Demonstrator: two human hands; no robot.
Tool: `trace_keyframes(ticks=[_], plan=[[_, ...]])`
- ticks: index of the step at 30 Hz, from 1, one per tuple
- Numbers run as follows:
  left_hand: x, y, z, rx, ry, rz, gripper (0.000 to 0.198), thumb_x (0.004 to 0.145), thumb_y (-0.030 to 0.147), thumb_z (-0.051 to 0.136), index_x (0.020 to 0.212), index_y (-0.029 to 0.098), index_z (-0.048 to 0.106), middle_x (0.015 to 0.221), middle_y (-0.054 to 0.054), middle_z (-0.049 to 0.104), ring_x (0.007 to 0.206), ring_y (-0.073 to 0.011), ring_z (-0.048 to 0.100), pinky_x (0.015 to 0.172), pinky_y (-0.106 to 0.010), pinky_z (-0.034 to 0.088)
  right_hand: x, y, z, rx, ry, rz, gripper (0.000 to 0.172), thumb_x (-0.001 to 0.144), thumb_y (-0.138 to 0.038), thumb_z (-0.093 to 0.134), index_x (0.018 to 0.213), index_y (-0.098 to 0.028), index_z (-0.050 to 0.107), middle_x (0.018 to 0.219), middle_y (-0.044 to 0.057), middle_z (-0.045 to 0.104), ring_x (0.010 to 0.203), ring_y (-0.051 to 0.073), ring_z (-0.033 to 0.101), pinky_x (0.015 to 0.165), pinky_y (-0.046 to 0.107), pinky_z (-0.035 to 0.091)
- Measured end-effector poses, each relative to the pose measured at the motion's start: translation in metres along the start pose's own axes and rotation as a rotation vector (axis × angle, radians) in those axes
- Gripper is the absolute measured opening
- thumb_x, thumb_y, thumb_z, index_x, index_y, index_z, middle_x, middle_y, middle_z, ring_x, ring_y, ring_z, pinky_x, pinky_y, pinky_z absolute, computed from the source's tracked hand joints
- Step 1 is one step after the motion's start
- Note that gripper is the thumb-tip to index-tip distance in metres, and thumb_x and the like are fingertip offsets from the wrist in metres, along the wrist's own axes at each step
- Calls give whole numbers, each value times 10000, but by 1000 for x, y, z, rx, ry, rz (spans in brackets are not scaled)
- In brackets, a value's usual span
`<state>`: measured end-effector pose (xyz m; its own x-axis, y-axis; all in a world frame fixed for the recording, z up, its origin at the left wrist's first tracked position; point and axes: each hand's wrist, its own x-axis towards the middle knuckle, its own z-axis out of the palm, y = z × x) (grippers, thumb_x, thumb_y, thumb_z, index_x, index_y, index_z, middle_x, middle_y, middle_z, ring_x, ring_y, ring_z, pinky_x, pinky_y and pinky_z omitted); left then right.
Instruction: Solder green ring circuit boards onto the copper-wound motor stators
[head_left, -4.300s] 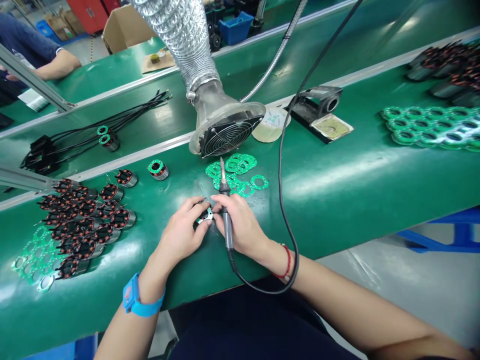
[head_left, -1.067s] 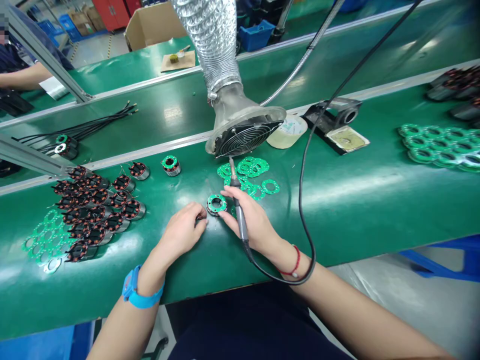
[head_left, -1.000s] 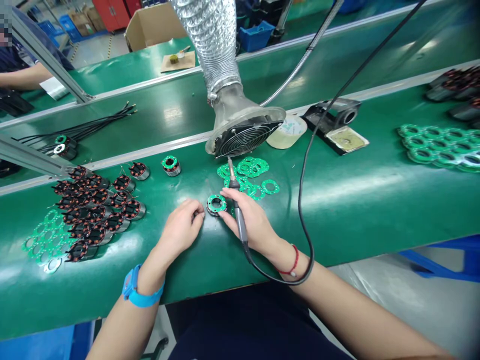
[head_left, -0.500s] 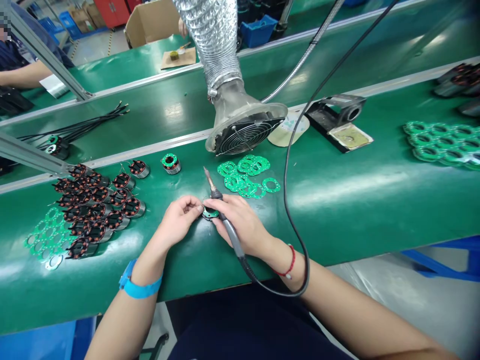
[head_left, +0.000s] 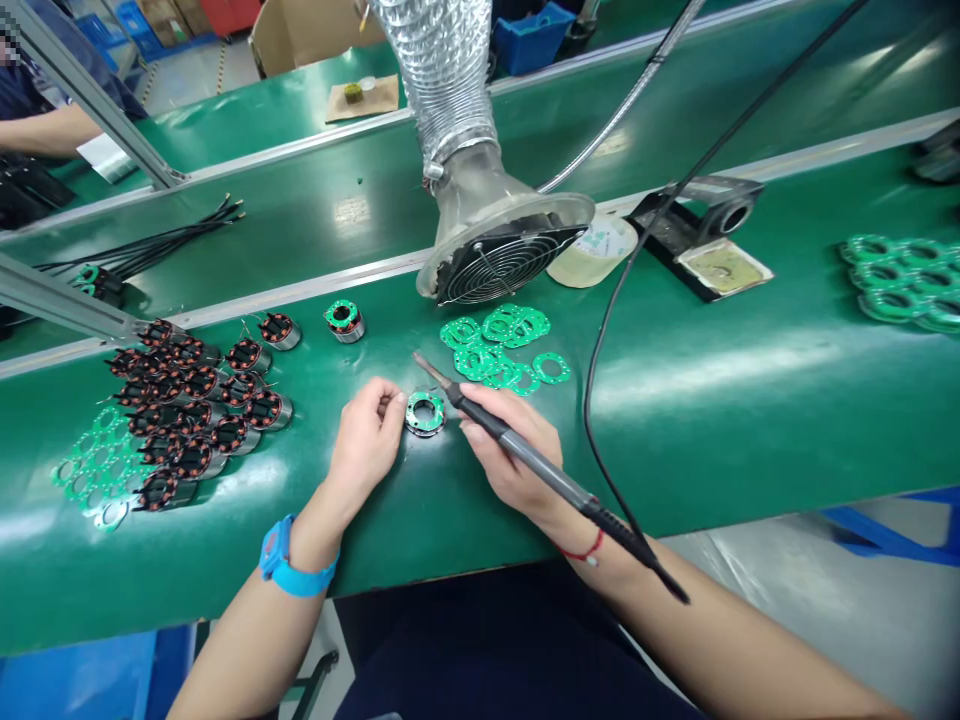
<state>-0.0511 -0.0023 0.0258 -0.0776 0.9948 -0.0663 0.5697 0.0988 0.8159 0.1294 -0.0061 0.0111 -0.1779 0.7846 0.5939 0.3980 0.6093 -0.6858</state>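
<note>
A motor stator (head_left: 425, 428) with a green ring-shaped circuit board on top stands on the green bench between my hands. My left hand (head_left: 369, 428) is at its left side, fingers curled and pressed together; whatever lies between the fingertips is hidden. In my right hand (head_left: 514, 445) is a soldering iron (head_left: 517, 445), gripped like a pen, its tip pointing up and left above the stator's back edge. Behind the right hand lie several loose green ring boards (head_left: 480, 358). Another stator topped with a board (head_left: 345, 320) stands farther back to the left.
Several wound stators (head_left: 199, 400) crowd the left, beside more ring boards (head_left: 97, 465). A fume extractor hood (head_left: 510, 255) hangs over the bench. Behind it are a tape roll (head_left: 596, 250) and an iron stand (head_left: 709, 235). The iron's cable (head_left: 592, 385) loops at the right.
My right hand has drawn back to the right from the stator, and the soldering iron has tilted lower toward it. The stator's board is now uncovered. My left hand stays beside it.
</note>
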Motion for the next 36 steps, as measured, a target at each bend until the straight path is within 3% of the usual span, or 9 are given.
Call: trace_keyframes(ticks=[6,19,26,30,36], plan=[[-1,3,6,191,84,74,140,870,239,459,737,197,469,585,49,449,542,-112,439,567,-237,324,-7,4,-3,122,77,37,198,890,-277,545,1075,-234,601,906,49,721,765,201,692,702,373,554],[-2,-2,10,379,164,187,151,884,246,445,741,208,474,664,1,541,626,-155,529,624,-266,390,1,-2,-9,44,63,26,127,883,-267,529,963,-219,615,772,28,716,656,168,672,618,312,549],[-1,1,12,388,166,187,161,874,236,435,715,215,447,652,0,530,618,-159,524,613,-271,387,0,0,-7,77,69,103,194,892,-270,543,1071,-236,607,932,46,734,792,195,701,721,353,557],[-1,3,13,372,152,176,157,874,240,432,719,214,441,649,5,520,613,-155,513,612,-274,379,2,1,-1,92,-47,138,360,930,-190,470,1285,-254,481,1011,33,733,933,188,680,852,374,532],[2,4,9,169,44,95,135,856,239,442,725,208,445,620,32,474,587,-132,489,607,-262,372,8,3,11,-80,-266,5,481,847,-152,517,1318,-202,435,1240,111,612,1151,271,523,948,487,473]])
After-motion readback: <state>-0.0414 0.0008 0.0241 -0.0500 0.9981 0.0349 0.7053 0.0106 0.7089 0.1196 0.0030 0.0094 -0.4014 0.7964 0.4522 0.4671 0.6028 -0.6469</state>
